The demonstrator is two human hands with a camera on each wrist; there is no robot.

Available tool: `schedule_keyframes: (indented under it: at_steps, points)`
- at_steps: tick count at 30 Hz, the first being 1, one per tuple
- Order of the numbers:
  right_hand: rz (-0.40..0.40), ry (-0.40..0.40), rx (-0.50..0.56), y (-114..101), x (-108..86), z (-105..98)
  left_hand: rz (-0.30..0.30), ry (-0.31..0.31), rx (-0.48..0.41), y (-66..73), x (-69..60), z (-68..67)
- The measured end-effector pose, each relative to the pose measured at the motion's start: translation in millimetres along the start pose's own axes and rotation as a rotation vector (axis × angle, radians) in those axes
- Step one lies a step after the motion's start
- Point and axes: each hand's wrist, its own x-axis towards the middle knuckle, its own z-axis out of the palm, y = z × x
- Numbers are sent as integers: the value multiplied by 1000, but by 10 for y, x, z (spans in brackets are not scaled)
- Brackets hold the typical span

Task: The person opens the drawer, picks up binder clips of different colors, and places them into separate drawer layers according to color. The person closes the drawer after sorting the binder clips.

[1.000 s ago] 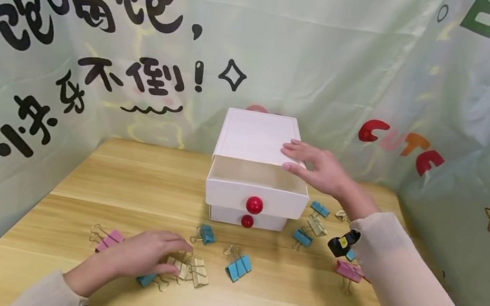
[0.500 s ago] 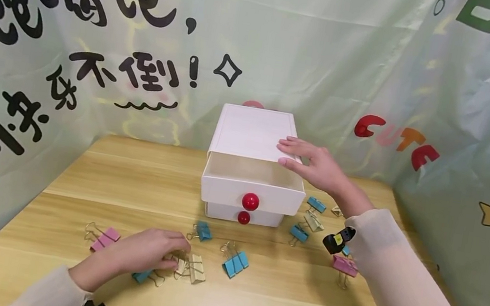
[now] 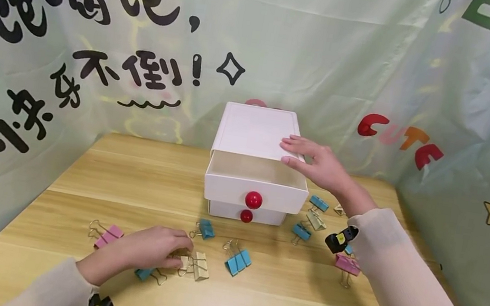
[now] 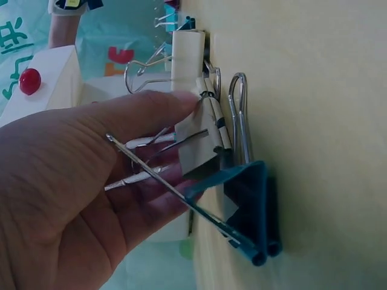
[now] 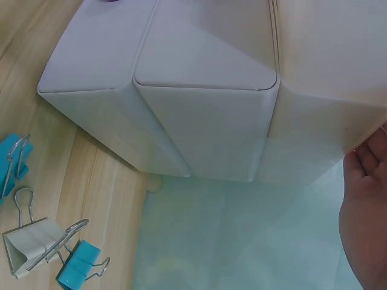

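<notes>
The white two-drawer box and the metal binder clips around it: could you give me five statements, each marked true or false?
1. The upper drawer of the white two-drawer box sticks out. True.
2. That drawer's round knob is blue. False: the knob is glossy red.
3. The right hand touches the box's top. True.
4. The left hand holds nothing. False: it pinches a cream metal binder clip.
5. A pink metal binder clip lies left of that hand. True.
</notes>
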Motion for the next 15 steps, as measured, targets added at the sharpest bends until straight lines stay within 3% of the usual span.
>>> schedule_keyframes:
  at_steps: [8, 15]
  points:
    - [-4, 7, -2, 2, -3, -6, -83, -14, 4, -27, -28, -65]
    - [-6, 0, -7, 4, -1, -9, -70, 34, 54, -99, -85, -129]
